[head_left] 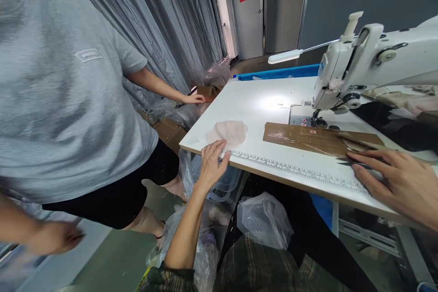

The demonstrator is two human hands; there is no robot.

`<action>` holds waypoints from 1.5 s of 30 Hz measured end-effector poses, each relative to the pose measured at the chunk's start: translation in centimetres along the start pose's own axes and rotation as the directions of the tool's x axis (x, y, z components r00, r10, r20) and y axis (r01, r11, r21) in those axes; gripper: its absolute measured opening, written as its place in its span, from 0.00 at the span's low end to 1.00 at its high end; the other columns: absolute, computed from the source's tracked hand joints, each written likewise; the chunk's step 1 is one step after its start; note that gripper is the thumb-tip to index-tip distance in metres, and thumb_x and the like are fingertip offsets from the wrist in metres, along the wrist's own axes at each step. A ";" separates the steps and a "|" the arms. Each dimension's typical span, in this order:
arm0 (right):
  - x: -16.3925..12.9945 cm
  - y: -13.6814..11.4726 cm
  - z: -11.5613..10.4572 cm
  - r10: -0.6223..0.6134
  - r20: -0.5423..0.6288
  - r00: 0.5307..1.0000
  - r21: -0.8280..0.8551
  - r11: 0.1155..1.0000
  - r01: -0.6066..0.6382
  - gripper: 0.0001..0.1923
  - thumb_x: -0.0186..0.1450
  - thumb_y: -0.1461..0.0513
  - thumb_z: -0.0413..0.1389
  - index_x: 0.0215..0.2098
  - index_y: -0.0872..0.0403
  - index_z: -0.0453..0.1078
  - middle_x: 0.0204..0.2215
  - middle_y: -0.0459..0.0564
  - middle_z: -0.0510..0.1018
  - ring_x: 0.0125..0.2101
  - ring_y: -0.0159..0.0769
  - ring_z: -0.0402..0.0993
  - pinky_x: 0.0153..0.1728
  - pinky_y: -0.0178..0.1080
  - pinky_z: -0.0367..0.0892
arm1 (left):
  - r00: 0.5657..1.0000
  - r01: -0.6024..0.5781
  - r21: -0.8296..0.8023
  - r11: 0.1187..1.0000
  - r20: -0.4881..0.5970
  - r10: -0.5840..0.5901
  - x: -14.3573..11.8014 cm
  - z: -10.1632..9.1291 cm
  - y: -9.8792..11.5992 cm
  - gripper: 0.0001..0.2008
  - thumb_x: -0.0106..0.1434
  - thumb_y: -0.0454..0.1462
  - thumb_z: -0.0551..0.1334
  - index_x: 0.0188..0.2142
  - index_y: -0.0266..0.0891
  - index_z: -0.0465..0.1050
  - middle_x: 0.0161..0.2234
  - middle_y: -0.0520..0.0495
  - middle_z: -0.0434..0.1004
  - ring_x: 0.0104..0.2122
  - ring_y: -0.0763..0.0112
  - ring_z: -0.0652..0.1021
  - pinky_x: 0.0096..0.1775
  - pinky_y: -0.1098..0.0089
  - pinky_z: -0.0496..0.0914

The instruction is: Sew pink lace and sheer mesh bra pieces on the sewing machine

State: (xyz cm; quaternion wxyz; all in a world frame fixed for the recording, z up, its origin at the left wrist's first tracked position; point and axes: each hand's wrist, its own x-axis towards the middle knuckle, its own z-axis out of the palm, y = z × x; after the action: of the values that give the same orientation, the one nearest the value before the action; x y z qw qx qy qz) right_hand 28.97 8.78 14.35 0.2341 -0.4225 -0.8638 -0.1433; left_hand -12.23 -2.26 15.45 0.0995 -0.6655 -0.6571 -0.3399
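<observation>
Lower centre, the left hand [211, 164] rests open on the worktop [253, 100] edge, just below a pale fabric piece [228, 132]. At right, the right hand [398, 181] lies open, fingers touching dark snips [347, 161] beside brown card [318, 139].

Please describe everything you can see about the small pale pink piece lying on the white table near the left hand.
The pale pink piece looks like thin, slightly sheer fabric with a rough, rounded outline. It lies flat on the white table, near the front left corner, just behind the printed ruler strip along the edge. The left hand rests at the table edge right in front of it; its fingertips come very close, but contact cannot be told. The brown cardboard strip lies apart, to its right.
</observation>
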 end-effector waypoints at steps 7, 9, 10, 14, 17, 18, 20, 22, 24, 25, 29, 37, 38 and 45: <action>0.1 -0.3 -0.2 -0.021 -0.007 1.000 -0.022 1.000 0.021 0.32 0.72 0.48 0.35 0.49 0.56 0.75 0.45 0.58 0.77 0.41 0.52 0.73 0.32 0.49 0.68 | 0.999 0.014 0.058 0.998 0.050 -0.016 0.9 0.3 2.0 0.14 0.67 0.43 0.59 0.49 0.41 0.75 0.48 0.41 0.77 0.46 0.56 0.75 0.51 0.54 0.67; 0.0 -0.2 -0.1 -0.021 -0.024 0.999 -0.017 1.000 0.021 0.32 0.72 0.47 0.35 0.48 0.56 0.75 0.44 0.58 0.77 0.41 0.53 0.73 0.32 0.50 0.68 | 0.994 0.042 0.017 0.999 0.099 -0.044 1.3 0.3 3.5 0.15 0.68 0.43 0.58 0.48 0.39 0.75 0.47 0.41 0.77 0.47 0.56 0.75 0.53 0.53 0.67; 0.0 -0.1 0.0 -0.019 -0.030 0.999 -0.010 1.000 0.019 0.32 0.72 0.47 0.35 0.48 0.56 0.75 0.44 0.58 0.77 0.42 0.53 0.73 0.32 0.50 0.68 | 0.989 0.067 -0.025 0.997 0.137 -0.063 1.4 0.3 4.5 0.15 0.68 0.43 0.57 0.49 0.39 0.75 0.48 0.41 0.77 0.49 0.56 0.74 0.55 0.52 0.66; -0.2 0.0 0.2 -0.013 -0.022 1.000 0.024 1.000 0.014 0.30 0.71 0.48 0.38 0.48 0.55 0.75 0.45 0.57 0.77 0.43 0.53 0.73 0.38 0.52 0.69 | 0.936 0.200 -0.418 0.886 0.350 -0.046 1.4 0.6 8.7 0.21 0.69 0.46 0.56 0.58 0.40 0.68 0.59 0.39 0.69 0.54 0.57 0.74 0.55 0.55 0.70; -0.2 -0.1 0.1 0.003 -0.014 1.000 0.035 0.999 -0.002 0.29 0.71 0.49 0.38 0.49 0.56 0.75 0.46 0.58 0.77 0.44 0.54 0.73 0.41 0.54 0.69 | 0.880 0.210 -0.699 0.684 0.440 0.180 1.6 0.9 10.7 0.26 0.68 0.46 0.57 0.63 0.45 0.60 0.65 0.40 0.59 0.56 0.59 0.73 0.54 0.58 0.73; -0.1 -0.1 0.1 0.010 -0.011 1.000 0.041 0.999 -0.009 0.29 0.71 0.49 0.39 0.50 0.56 0.75 0.46 0.58 0.77 0.45 0.54 0.73 0.41 0.54 0.69 | 0.875 0.162 -0.719 0.676 0.422 0.239 1.9 0.9 10.8 0.26 0.68 0.45 0.58 0.63 0.46 0.60 0.66 0.41 0.58 0.59 0.58 0.71 0.55 0.57 0.72; 0.0 -0.3 0.0 0.022 -0.002 1.000 0.054 0.998 -0.022 0.29 0.71 0.49 0.39 0.50 0.56 0.75 0.46 0.58 0.77 0.45 0.53 0.72 0.43 0.54 0.69 | 0.903 0.008 -0.653 0.757 0.330 0.276 3.3 0.8 10.1 0.23 0.67 0.43 0.60 0.61 0.47 0.64 0.65 0.43 0.60 0.62 0.58 0.65 0.60 0.53 0.66; 0.1 -0.3 -0.1 0.033 0.005 0.999 0.064 0.997 -0.034 0.28 0.71 0.50 0.40 0.50 0.57 0.75 0.46 0.58 0.77 0.45 0.53 0.72 0.44 0.54 0.68 | 0.947 -0.112 -0.511 0.852 0.205 0.248 5.3 0.7 8.3 0.18 0.67 0.39 0.60 0.56 0.44 0.69 0.62 0.42 0.64 0.62 0.58 0.66 0.62 0.50 0.62; 0.1 -0.4 -0.1 0.045 0.007 0.999 0.072 0.996 -0.046 0.28 0.71 0.50 0.40 0.50 0.57 0.75 0.47 0.58 0.77 0.45 0.53 0.72 0.44 0.54 0.68 | 0.960 -0.127 -0.384 0.914 0.183 0.210 7.2 0.7 5.9 0.14 0.67 0.35 0.57 0.51 0.41 0.74 0.60 0.42 0.68 0.59 0.59 0.69 0.61 0.49 0.63; 0.1 -0.4 -0.1 0.051 0.009 0.999 0.074 0.996 -0.052 0.28 0.71 0.50 0.40 0.50 0.57 0.75 0.47 0.58 0.77 0.45 0.53 0.72 0.44 0.54 0.68 | 0.947 -0.128 -0.360 0.924 0.234 0.222 8.0 0.8 4.8 0.13 0.67 0.34 0.57 0.48 0.41 0.75 0.58 0.42 0.71 0.57 0.60 0.71 0.59 0.50 0.64; 0.0 -0.6 -0.1 0.053 0.015 0.998 0.068 0.996 -0.054 0.29 0.71 0.50 0.40 0.49 0.57 0.76 0.47 0.58 0.77 0.45 0.53 0.72 0.44 0.54 0.67 | 0.829 -0.112 -0.317 0.942 0.492 0.265 9.3 1.8 2.6 0.12 0.64 0.39 0.62 0.47 0.42 0.76 0.55 0.45 0.74 0.56 0.61 0.72 0.58 0.57 0.65; 0.0 -1.2 -1.0 0.144 -0.060 0.988 -0.045 0.988 -0.147 0.31 0.71 0.47 0.39 0.43 0.56 0.78 0.42 0.57 0.79 0.40 0.51 0.75 0.33 0.48 0.64 | 0.891 0.038 0.094 0.995 0.448 -0.076 7.9 2.7 7.7 0.19 0.66 0.46 0.58 0.48 0.35 0.74 0.49 0.36 0.75 0.49 0.53 0.75 0.52 0.54 0.68; 0.1 -1.3 -1.1 0.169 -0.079 0.982 -0.066 0.982 -0.175 0.31 0.71 0.47 0.39 0.42 0.56 0.79 0.41 0.57 0.80 0.40 0.51 0.75 0.32 0.48 0.63 | 0.882 0.052 0.051 0.997 0.465 -0.070 7.8 2.2 7.9 0.21 0.66 0.48 0.58 0.49 0.35 0.74 0.48 0.37 0.75 0.47 0.54 0.76 0.50 0.56 0.70; 0.1 -1.2 -0.8 0.239 -0.088 0.967 -0.049 0.969 -0.244 0.29 0.71 0.49 0.40 0.41 0.57 0.79 0.41 0.58 0.79 0.41 0.51 0.75 0.34 0.46 0.63 | 0.955 -0.045 0.009 0.999 0.293 0.040 7.0 -1.1 5.6 0.17 0.68 0.42 0.56 0.51 0.37 0.73 0.49 0.41 0.73 0.44 0.61 0.76 0.50 0.58 0.70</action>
State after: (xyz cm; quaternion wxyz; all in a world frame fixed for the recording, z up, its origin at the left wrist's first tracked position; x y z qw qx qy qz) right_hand 28.22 7.78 15.05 0.2721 -0.5252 -0.7910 -0.1563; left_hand -8.00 2.11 22.14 0.0134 -0.7216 -0.6528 -0.2302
